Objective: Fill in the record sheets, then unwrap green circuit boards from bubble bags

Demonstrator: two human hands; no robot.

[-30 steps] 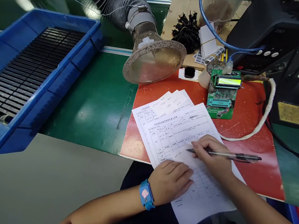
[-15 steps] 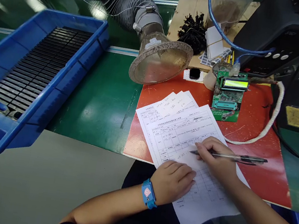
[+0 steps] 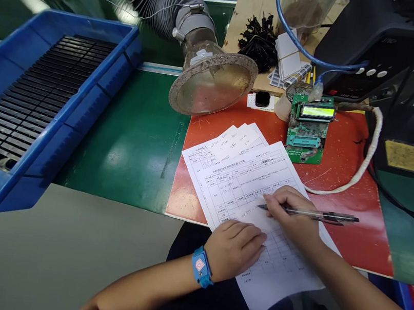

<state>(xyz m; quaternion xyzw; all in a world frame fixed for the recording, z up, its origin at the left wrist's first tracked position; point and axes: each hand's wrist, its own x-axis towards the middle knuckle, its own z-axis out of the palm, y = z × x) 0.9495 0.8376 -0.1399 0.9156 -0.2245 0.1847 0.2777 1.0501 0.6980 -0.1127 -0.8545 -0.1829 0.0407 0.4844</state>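
Note:
My right hand (image 3: 293, 214) pinches a ballpoint pen (image 3: 332, 216), its tip at the handwriting on a printed form (image 3: 242, 177). The form lies on the red mat and hangs over the table's front edge. My left hand (image 3: 235, 247) rests palm down on the lower left part of the form, fingers slightly bent and holding nothing. A blue wristband (image 3: 201, 266) sits on that wrist. More sheets (image 3: 207, 156) with handwritten notes lie partly under the form.
Behind the papers are a green circuit board (image 3: 309, 131) with a lit display and a fume extraction hood (image 3: 213, 86). A blue bin (image 3: 95, 92) holding a dark slotted rack (image 3: 41, 89) stands left. A black station (image 3: 363, 49) and a yellow sponge (image 3: 405, 156) are right.
The whole view has shifted a little, so the bench things appear further left. Both hands stay on the form, and the pen tip remains at about the same written line.

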